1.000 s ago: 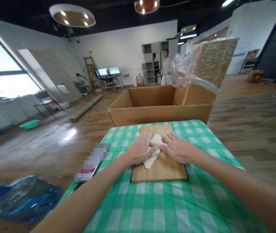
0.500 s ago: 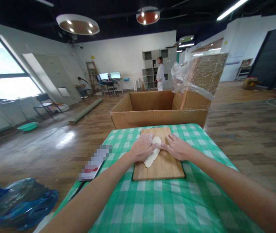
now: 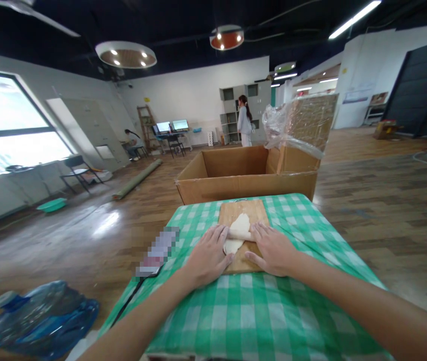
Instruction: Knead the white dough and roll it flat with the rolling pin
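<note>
A thin, pale sheet of dough (image 3: 242, 219) lies on a wooden cutting board (image 3: 232, 209), over a green-and-white checked tablecloth (image 3: 236, 316). Across the dough runs a light rolling pin (image 3: 239, 234), its middle showing between my hands. My left hand (image 3: 209, 254) covers the pin's left end, fingers pointing forward and thumb toward the dough's near edge. Over the right end rests my right hand (image 3: 271, 247), its thumb spread toward the board's middle. Both palms hide the ends of the pin.
A phone-like flat item (image 3: 159, 253), blurred out, lies at the table's left with a black cable. Beyond the table stands an open cardboard box (image 3: 243, 186). A large blue water jug (image 3: 40, 318) is on the floor at left. Another person (image 3: 244, 120) stands near the cabinets.
Both hands have drawn back toward me on the board, and the rolling pin now shows between them. More of the dough's far part is uncovered. The distant standing person has turned.
</note>
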`<state>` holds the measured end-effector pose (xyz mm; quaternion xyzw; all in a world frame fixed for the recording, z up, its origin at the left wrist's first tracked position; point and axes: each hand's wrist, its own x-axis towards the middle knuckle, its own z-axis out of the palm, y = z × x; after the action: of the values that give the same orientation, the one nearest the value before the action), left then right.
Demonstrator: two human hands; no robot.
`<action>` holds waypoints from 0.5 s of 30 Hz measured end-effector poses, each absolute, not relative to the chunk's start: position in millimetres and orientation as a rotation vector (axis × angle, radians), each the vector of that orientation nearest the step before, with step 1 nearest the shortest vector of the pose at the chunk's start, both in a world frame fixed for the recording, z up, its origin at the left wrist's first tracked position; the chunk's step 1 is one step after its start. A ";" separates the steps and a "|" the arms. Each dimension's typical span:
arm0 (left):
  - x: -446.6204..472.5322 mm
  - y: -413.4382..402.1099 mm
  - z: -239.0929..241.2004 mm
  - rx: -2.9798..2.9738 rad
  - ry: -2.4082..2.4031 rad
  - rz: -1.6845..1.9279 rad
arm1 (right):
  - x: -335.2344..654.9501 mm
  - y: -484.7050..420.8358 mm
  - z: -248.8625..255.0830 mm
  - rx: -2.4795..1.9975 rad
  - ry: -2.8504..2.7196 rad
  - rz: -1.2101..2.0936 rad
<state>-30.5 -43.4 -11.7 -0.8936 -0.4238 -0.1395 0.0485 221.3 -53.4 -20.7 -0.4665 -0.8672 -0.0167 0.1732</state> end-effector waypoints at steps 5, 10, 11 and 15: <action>-44.1 -59.8 -0.1 -2.765 -1.415 -0.706 | 227.5 -51.8 -20.8 -1.215 -2.516 -0.018; -58.3 -27.0 11.3 -2.704 -1.707 -1.000 | 226.1 -44.5 -23.3 -1.153 -2.511 -0.063; -55.7 -14.2 14.6 -2.709 -1.775 -0.987 | 224.4 -43.4 -23.8 -1.164 -2.506 -0.083; -26.2 39.7 24.3 -2.787 -1.961 -0.588 | 218.6 -41.8 -26.3 -1.188 -2.512 -0.208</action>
<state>-26.2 39.7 24.3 -0.7960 -0.5599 -0.1678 -0.1576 218.6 -41.8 -26.3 -0.4196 -0.8873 -0.0734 0.1767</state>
